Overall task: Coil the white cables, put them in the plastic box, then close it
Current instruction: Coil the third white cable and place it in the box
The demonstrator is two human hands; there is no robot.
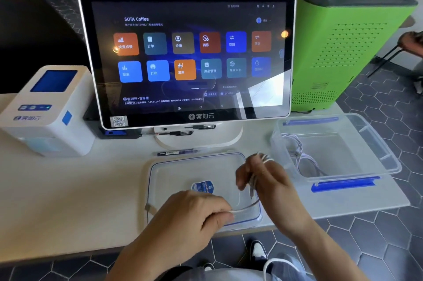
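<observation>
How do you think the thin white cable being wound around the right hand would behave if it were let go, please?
The thin white cable looks floppy: it sags in a curve between the left hand and the right hand. Its loops would probably spring loose without a grip. It seems light, like the coiled cable lying slack in the clear plastic box.

On the desk (68, 200), the lid (196, 173) lies before you with a pen (176, 152) behind it; the plastic box (338, 143), holding a coiled cable (299, 154), stands right of it. The screen (187, 58) stands behind, the printer (48, 108) to its left.
</observation>
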